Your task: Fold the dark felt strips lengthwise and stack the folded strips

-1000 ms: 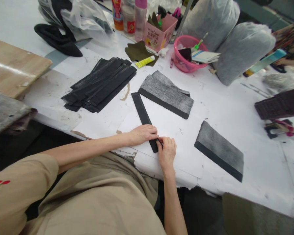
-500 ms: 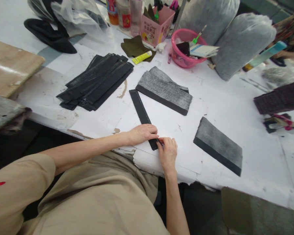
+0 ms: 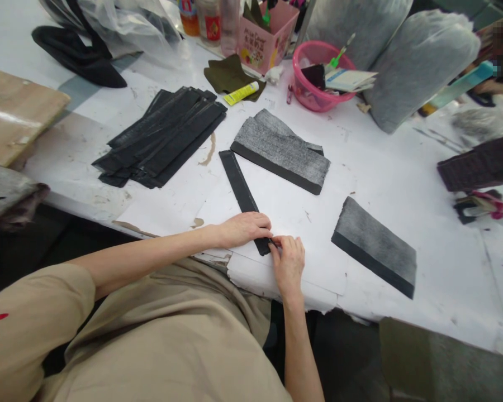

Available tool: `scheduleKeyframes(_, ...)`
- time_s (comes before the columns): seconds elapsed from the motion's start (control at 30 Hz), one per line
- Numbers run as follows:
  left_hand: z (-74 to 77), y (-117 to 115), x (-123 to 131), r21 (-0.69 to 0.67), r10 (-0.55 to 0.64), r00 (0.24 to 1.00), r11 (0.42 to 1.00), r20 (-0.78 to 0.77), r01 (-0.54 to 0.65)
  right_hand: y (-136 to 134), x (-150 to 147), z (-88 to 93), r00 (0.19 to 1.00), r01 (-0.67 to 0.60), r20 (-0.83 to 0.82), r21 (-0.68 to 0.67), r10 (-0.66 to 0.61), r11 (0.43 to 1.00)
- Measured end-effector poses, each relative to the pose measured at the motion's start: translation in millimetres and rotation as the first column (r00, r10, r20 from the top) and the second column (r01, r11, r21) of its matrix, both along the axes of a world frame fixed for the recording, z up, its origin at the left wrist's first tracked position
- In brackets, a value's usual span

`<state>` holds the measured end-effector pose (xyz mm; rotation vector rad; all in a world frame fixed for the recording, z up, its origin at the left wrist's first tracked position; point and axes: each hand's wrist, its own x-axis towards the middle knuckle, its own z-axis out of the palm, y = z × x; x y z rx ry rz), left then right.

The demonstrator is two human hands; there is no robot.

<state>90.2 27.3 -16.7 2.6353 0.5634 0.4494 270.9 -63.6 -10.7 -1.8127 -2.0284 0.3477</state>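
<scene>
A narrow black strip [image 3: 238, 181] lies slantwise near the table's front edge. Across its near part rests my left hand [image 3: 243, 229], fingers together and pressing on the strip. My right hand [image 3: 288, 261] pinches the strip's right edge close to its near end, thumb and fingertips almost meeting the left fingertips. What sits between the fingertips is mostly hidden. Just beyond the strip lie grey fuzzy pieces with a black border [image 3: 280, 148], overlapping one another. Another grey piece with a black edge [image 3: 375, 245] lies apart to the right.
A pile of black strips [image 3: 161, 137] lies at the left. Behind are a yellow tube [image 3: 241, 93] on dark green scraps, a pink box [image 3: 268, 42] and a pink basket [image 3: 314, 100]. Grey plastic-wrapped bundles [image 3: 423, 67] stand at the back right; a wooden board [image 3: 20, 114] is at far left.
The view has shifted slightly, so the things at the back sit a little higher in the picture. Both hands keep nearly the same hold on the strip.
</scene>
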Motion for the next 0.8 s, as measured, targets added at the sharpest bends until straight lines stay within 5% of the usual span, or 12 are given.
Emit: scheduleKeyframes(0.8,-5.9,-10.4,1.2,0.083,-0.060,0.994,0.995,0.091,0.052,-4.7,-0.9,-1.9,1.000,0.015,-0.008,0.038,-0.015,0.999)
